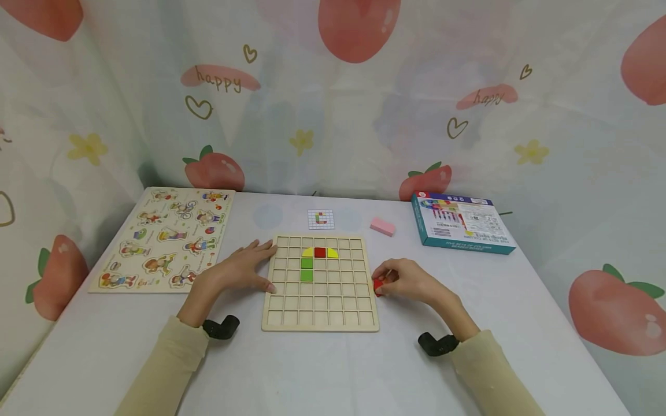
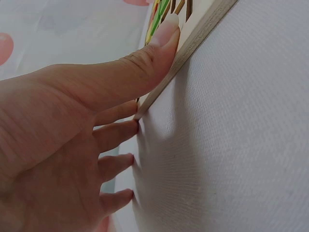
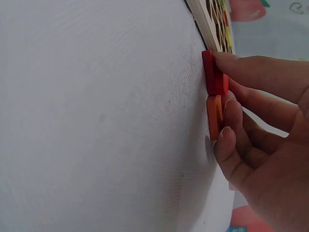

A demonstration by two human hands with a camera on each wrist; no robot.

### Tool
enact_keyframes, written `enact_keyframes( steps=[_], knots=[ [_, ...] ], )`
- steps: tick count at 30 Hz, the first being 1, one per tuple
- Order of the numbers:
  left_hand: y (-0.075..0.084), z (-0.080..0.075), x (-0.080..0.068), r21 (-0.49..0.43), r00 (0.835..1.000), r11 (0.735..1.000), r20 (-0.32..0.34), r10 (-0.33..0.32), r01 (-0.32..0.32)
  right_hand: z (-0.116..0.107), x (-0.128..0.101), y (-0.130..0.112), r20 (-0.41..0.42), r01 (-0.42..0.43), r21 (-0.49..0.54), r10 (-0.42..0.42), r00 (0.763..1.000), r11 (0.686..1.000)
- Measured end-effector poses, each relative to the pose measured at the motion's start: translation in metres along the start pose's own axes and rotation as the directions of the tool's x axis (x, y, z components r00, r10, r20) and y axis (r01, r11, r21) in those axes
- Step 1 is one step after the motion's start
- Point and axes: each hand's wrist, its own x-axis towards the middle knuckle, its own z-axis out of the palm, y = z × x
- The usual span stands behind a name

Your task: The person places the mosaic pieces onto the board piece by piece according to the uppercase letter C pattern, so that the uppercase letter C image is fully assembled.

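Observation:
A wooden grid board (image 1: 319,315) lies at the table's middle. It holds a red square (image 1: 319,252) between two yellow quarter pieces, with two green squares (image 1: 307,269) below. My left hand (image 1: 258,267) lies flat on the cloth against the board's left edge. Its thumb (image 2: 157,46) presses the board's rim (image 2: 203,34) and its other fingers are straight. My right hand (image 1: 384,281) sits just off the board's right edge and pinches a red piece (image 1: 377,285) with curled fingers. In the right wrist view the red piece (image 3: 212,72) lies on the table beside an orange piece (image 3: 214,116), both under my fingertips (image 3: 227,58).
A wooden character puzzle (image 1: 163,237) lies at the left. Behind the board are a small pattern card (image 1: 320,218) and a pink block (image 1: 382,226). A teal game box (image 1: 460,222) sits at the back right. A strawberry-print curtain (image 1: 333,104) closes off the table's far and side edges.

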Motion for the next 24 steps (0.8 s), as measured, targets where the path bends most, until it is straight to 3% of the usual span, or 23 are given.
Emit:
enact_keyframes(
  steps=[8,24],
  knots=[
    [0.0010,-0.0004,-0.0006,-0.009,1.000,1.000,-0.001,0.001,-0.001,0.0005,0.0002,0.0009,-0.012,0.026,-0.002,-0.026,1.000,1.000],
    [0.0026,-0.0006,-0.0012,0.001,1.000,1.000,-0.002,0.012,-0.012,-0.0019,-0.0004,-0.0021,-0.025,0.034,0.147,-0.030,0.999,0.989]
  ],
)
